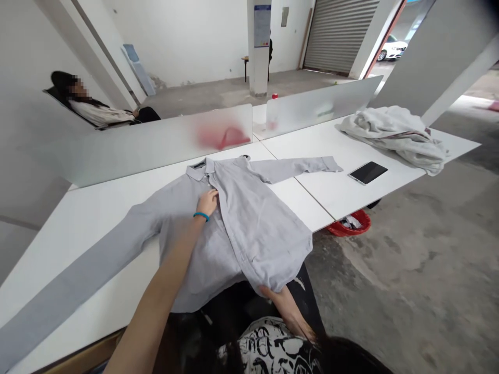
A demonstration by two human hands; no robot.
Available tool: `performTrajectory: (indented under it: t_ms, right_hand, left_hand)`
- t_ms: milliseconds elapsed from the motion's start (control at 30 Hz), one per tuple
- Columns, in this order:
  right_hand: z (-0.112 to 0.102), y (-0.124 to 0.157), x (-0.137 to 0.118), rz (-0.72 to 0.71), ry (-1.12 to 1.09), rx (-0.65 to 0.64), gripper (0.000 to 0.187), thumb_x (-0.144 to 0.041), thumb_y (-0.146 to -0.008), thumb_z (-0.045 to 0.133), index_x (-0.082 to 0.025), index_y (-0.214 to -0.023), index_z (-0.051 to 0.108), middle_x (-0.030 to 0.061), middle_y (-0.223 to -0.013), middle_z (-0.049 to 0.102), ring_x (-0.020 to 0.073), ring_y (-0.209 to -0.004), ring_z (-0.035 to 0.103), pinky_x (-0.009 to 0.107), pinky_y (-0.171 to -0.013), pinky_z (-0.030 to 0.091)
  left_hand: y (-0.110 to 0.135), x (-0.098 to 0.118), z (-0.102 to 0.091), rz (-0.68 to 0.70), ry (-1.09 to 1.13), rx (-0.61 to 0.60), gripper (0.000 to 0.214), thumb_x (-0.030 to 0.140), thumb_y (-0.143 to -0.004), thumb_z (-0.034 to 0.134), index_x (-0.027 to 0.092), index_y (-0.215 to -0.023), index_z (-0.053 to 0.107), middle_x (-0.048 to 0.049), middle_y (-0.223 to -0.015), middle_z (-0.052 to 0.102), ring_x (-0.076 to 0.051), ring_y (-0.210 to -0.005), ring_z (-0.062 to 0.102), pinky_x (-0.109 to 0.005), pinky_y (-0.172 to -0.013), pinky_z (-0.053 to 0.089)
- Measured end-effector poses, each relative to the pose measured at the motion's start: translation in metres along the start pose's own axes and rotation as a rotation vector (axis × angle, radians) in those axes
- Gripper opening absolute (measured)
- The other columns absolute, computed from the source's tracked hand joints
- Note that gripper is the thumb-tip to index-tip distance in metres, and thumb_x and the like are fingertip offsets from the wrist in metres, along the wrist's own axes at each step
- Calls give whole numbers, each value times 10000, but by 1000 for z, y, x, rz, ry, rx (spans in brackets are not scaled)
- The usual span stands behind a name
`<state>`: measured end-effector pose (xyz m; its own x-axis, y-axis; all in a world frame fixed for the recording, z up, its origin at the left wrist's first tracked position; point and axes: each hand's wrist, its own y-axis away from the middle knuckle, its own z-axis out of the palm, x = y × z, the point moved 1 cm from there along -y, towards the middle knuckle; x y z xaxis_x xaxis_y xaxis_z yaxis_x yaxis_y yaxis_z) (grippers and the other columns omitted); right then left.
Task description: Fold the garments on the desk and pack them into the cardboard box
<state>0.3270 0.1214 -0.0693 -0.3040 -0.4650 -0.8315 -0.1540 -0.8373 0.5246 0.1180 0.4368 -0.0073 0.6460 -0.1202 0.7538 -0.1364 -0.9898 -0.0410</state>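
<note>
A light grey button-up shirt (257, 213) lies spread on the white table, its collar at the far side and its sleeves stretched out left and right. The front is partly open. My left hand (208, 202), with a teal band at the wrist, has its fingers closed at the front opening's edge, a little below the collar. Down at the near hem, my right hand (276, 296) holds the bottom corner of the front panel, which hangs past the table edge. The fingertips of that hand are partly hidden by the cloth.
A tablet-like device (368, 172) and a heap of pale cloth (395, 135) lie on the table's right side. Frosted dividers (163, 148) run along the back. Beneath the table stands a red-lined bin (350, 224). Beyond the left divider, a person (101, 111) reclines in a chair.
</note>
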Motion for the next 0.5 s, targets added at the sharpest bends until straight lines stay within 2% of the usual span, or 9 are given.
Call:
performTrajectory:
  t_ms: [100, 200, 300, 400, 500]
  right_hand:
    - [1, -4, 4, 87, -35, -124, 529, -364, -568, 788, -205, -1055, 658, 80, -1170, 661, 316, -1220, 502, 393, -1020, 382]
    - [1, -3, 3, 169, -38, -236, 547, -340, -554, 803, -231, -1072, 663, 59, -1120, 688, 307, -1122, 578, 391, -938, 445]
    - [-1, -1, 1, 209, 17, -230, 525, -354, -522, 816, -225, -1014, 688, 55, -1059, 708, 322, -1101, 591, 403, -920, 458]
    - [-4, -2, -1, 210, 10, -194, 537, -367, -508, 813, -230, -1011, 686, 58, -1101, 695, 324, -1118, 584, 407, -925, 457]
    - [-4, -8, -1, 214, 55, -182, 587, -383, -495, 810, -226, -1044, 674, 65, -1126, 683, 326, -1125, 578, 413, -942, 447]
  left_hand:
    - [-10, -8, -5, 18, -154, -24, 390, 208, -795, 443, 204, -1152, 601, -96, -1465, 415, -288, -1420, 218, -556, -1147, 63]
    - [-18, -16, -7, -4, -225, -40, 452, 220, -816, 424, 196, -1253, 539, -116, -1488, 376, -275, -1434, 175, -551, -1143, 11]
    - [-25, -20, -7, -39, -210, -13, 461, 218, -826, 405, 189, -1268, 534, -115, -1495, 365, -262, -1440, 155, -521, -1149, -5]
    - [-34, -22, -10, -95, -128, 39, 405, 240, -848, 380, 198, -1188, 596, -98, -1446, 443, -263, -1429, 197, -495, -1156, 59]
    - [-50, -22, -15, -178, 7, 97, 413, 280, -908, 280, 168, -1058, 649, -114, -1297, 580, -264, -1344, 375, -443, -1110, 265]
